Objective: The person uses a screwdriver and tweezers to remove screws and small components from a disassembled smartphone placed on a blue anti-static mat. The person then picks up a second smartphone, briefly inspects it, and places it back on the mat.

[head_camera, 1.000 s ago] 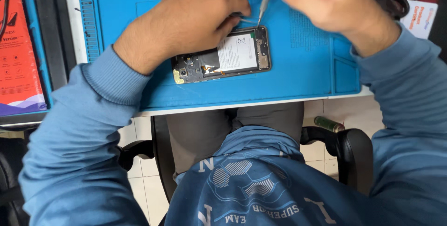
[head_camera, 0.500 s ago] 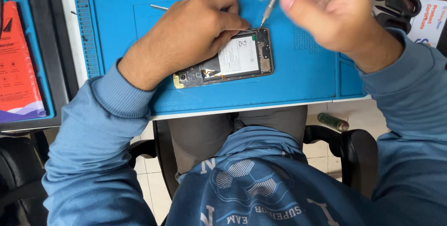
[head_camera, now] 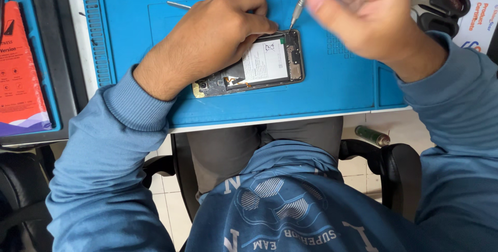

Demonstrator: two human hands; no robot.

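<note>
An opened phone [head_camera: 259, 65] with its back off lies on a blue work mat [head_camera: 342, 80], showing a white battery label and circuit parts. My left hand [head_camera: 218, 34] rests on the phone's upper left edge and presses it down. My right hand [head_camera: 358, 8] grips a thin screwdriver [head_camera: 300, 3] with a red top. Its metal tip touches the phone's top right corner. The right hand is blurred.
An orange and purple box [head_camera: 21, 70] lies at the left. Black scissors [head_camera: 441, 8] and a printed card [head_camera: 480, 21] sit at the top right. A thin metal tool [head_camera: 179, 5] lies on the mat. My chair armrests and a green cylinder [head_camera: 372, 135] on the floor show below.
The screwdriver tip has stayed at the phone's top right corner while my right hand shifted slightly. My left hand keeps its hold on the phone.
</note>
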